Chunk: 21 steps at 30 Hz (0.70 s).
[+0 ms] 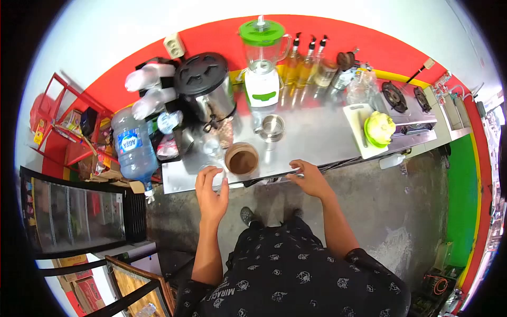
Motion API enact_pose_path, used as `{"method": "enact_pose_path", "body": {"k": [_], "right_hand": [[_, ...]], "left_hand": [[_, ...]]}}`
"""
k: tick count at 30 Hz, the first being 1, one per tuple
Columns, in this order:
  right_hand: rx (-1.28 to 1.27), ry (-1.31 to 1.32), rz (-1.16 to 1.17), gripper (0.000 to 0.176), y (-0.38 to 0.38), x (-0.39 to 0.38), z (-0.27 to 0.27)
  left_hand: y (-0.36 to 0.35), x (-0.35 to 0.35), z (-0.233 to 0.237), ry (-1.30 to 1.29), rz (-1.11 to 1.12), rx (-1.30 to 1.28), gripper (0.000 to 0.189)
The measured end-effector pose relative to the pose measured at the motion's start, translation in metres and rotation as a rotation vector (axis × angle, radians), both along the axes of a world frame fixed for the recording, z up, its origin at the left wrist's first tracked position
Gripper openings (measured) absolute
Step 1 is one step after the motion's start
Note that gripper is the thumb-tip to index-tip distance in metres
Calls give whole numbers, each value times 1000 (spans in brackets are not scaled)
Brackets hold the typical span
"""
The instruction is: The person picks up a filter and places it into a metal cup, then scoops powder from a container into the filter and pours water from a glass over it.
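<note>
My left hand (212,196) is raised at the counter's front edge, fingers apart, with nothing in it. Just beyond its fingertips stands an uncovered round tub of brown powder (243,160). Off to the other side, my right hand (309,180) hovers by the edge with its fingers loosely curled and spread, also holding nothing. Behind the tub is a metal cup with a handle (272,128). A bag of small pinkish pieces (225,132) and a clear plastic item (212,147) lie left of the cup.
On the steel counter (311,132) stand a blender (262,84), a large black-lidded steel pot (205,79) and several pump bottles (305,66). At right are a white cutting board (355,119), a cabbage on a green plate (380,127) and a stove (409,108). A water jug (134,153) sits left.
</note>
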State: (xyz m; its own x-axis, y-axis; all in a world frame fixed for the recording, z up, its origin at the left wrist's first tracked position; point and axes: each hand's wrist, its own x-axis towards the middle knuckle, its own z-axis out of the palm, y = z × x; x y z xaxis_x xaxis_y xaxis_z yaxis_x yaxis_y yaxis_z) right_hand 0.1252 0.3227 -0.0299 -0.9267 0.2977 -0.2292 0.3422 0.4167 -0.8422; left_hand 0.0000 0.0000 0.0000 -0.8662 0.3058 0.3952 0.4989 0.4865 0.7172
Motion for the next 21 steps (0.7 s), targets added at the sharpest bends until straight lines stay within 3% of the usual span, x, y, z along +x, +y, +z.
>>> {"method": "enact_pose_path", "body": {"k": [2,3,5,13,21], "right_hand": [[71,45,33,56,4,-5,10],[-5,99,17,56,14,14,11],[-93,112,3,54,50,39,26],[-116,104,-38,48,169,106,50],[-154,200,-228,44,269,105,32]], "left_hand": [[22,-4,5,28,-103,90,26],[45,19,36,76,-118,11,26],[96,41,42,-25,-247,84,21],[243,77,33,-132,-513,88,18],[329,38,17,-323,-620,37,18]]}}
